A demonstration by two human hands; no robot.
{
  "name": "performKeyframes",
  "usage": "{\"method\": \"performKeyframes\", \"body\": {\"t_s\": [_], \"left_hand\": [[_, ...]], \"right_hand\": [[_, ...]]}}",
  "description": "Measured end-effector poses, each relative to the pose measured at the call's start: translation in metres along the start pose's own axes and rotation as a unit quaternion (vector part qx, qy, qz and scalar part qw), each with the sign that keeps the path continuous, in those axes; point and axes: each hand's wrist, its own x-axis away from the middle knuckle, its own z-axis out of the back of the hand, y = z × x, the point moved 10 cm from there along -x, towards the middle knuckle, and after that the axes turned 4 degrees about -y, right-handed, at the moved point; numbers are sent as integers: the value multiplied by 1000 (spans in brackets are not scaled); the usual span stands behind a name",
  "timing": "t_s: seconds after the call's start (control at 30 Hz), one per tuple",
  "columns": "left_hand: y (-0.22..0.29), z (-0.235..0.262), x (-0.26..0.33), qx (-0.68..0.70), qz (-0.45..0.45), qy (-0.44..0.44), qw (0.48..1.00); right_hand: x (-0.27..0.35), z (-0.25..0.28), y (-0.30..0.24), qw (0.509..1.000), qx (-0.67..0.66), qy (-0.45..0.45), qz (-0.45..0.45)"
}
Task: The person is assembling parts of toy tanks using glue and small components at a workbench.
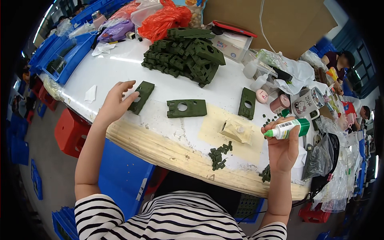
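My right hand [282,154] grips a white glue bottle [286,129] with a green base and a green tip pointing left. At the left, my left hand [113,105] has its fingers spread beside a dark green plastic tank hull part [144,96]; its fingertips reach the part's near left edge, and whether they touch is unclear. A second hull part [196,108] with a round hole lies flat in the middle. A third hull part [247,99] lies farther right. Between it and the table edge, a yellowish block [237,131] sits on a tan sheet [208,130].
A tall heap of green parts [186,60] stands at the back. Small green pieces [218,157] lie near the wooden table edge [160,146]. Jars, a mug [304,107] and plastic bags crowd the right side. Blue trays [74,56] and a red stool [72,132] are at left.
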Motion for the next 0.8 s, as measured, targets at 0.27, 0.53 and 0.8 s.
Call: {"method": "performKeyframes", "body": {"t_s": [0.27,0.53,0.8], "left_hand": [[115,-80,12,-215,-214,-62,951],[240,-105,26,9,-433,-100,896],[261,-123,34,65,-520,-79,848]], "right_hand": [[0,1,-2,1000,6,-23,7],[1,10,-28,995,65,-9,81],[4,20,-39,982,140,15,123]]}}
